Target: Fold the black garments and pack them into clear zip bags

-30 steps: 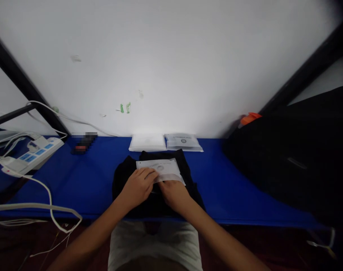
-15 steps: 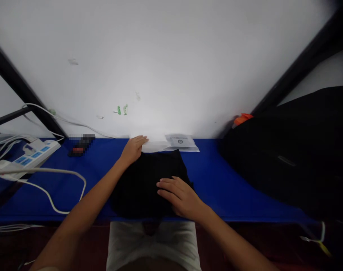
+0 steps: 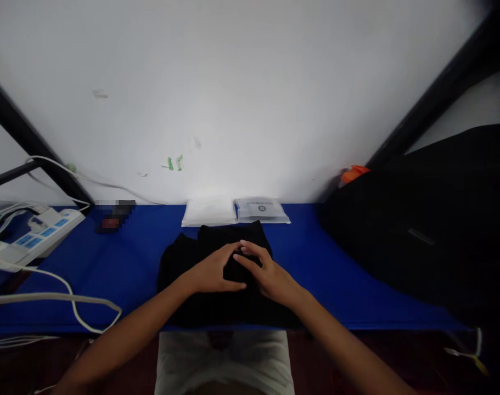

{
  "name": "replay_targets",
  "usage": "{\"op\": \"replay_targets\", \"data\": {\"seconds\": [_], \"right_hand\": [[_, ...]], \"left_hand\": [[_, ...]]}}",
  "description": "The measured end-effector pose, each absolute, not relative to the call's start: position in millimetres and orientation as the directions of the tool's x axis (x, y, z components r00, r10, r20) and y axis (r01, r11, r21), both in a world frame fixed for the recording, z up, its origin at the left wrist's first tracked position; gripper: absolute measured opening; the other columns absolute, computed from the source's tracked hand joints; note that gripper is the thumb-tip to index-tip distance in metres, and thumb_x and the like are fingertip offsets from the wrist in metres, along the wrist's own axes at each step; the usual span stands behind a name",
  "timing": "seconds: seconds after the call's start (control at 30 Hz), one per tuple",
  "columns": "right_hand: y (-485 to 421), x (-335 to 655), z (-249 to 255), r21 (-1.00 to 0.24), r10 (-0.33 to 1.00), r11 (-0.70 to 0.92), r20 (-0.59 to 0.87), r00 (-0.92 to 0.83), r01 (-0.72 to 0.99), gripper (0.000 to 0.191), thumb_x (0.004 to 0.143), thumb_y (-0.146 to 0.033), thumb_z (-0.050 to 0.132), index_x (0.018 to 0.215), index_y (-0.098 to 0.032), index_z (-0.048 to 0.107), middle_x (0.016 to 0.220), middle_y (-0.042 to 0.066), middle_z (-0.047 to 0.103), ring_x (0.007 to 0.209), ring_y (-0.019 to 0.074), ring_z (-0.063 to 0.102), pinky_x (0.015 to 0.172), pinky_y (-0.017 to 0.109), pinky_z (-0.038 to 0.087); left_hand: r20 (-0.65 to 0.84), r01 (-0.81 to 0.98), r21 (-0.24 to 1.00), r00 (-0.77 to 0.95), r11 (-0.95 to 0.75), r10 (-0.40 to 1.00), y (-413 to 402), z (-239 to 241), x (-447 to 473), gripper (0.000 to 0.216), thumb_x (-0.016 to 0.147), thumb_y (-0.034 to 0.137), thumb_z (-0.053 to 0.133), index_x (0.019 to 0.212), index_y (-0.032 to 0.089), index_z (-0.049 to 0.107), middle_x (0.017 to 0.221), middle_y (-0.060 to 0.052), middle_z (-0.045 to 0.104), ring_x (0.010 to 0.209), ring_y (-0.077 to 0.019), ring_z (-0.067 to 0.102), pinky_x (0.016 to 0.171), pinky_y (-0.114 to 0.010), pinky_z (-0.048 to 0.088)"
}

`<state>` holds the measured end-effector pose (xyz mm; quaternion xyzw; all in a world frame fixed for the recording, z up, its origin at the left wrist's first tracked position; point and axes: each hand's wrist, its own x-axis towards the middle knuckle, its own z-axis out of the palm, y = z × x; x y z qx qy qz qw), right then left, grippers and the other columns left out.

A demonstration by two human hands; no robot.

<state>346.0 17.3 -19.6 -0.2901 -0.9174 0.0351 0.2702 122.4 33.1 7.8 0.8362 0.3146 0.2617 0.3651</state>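
Observation:
A black piece of folded cloth (image 3: 217,310), perhaps a garment, lies on the blue tabletop right before me. My left hand (image 3: 217,269) rests over its middle, thumb apart from the stretched fingers. My right hand (image 3: 272,277) comes from the other side, its fingers extended on the cloth, their tips meeting those of the left. Just behind the cloth, against the wall, lie a plain white plastic pouch (image 3: 211,212) and a translucent zip bag (image 3: 264,211) with dark print. No hand touches either of these.
A white power strip (image 3: 48,233) with plugs and loose cables (image 3: 91,299) occupies the left side. Near the wall is a dark, pixelated object (image 3: 116,215). A large black bag or cloth (image 3: 414,236), with something orange (image 3: 355,173) behind it, fills the right.
My left hand has left the white pouch and come back to the cloth, toward my right hand. My right hand has shifted slightly up. The cloth's left part looks rearranged.

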Motion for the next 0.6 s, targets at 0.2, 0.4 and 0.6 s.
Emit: {"op": "replay_targets", "data": {"seconds": [0.2,0.4,0.6], "right_hand": [[23,365,-21,-0.179,0.538,0.837,0.438,-0.72,0.517,0.072,0.07,0.008,0.04,0.135,-0.021,0.048,0.123,0.013,0.059,0.117,0.0246,0.055,0.092,0.043,0.054],[31,376,-25,-0.209,0.571,0.808,0.511,-0.643,0.551,0.051,0.069,0.008,0.038,0.105,-0.019,0.061,0.122,0.014,0.058,0.115,0.0261,0.053,0.09,0.046,0.053],[38,386,-28,-0.23,0.605,0.788,0.459,-0.651,0.57,0.051,0.067,0.008,0.039,0.102,-0.02,0.061,0.12,0.012,0.058,0.112,0.0251,0.055,0.089,0.044,0.054]], "left_hand": [[0.273,0.435,0.791,0.38,-0.431,0.884,23,14,70,0.057,0.084,0.026,0.06,0.138,0.024,0.041,0.135,-0.009,0.052,0.126,-0.0267,0.05,0.11,-0.044,0.037],[0.195,0.668,0.639,0.341,-0.383,0.92,8,-2,53,0.063,0.082,0.039,0.066,0.138,0.025,0.042,0.139,-0.012,0.046,0.129,-0.0299,0.046,0.11,-0.049,0.037],[0.238,0.767,0.58,0.162,-0.274,0.958,14,-16,44,0.03,0.083,0.031,0.06,0.112,0.023,0.057,0.124,-0.008,0.059,0.117,-0.0258,0.056,0.102,-0.043,0.045]]}}
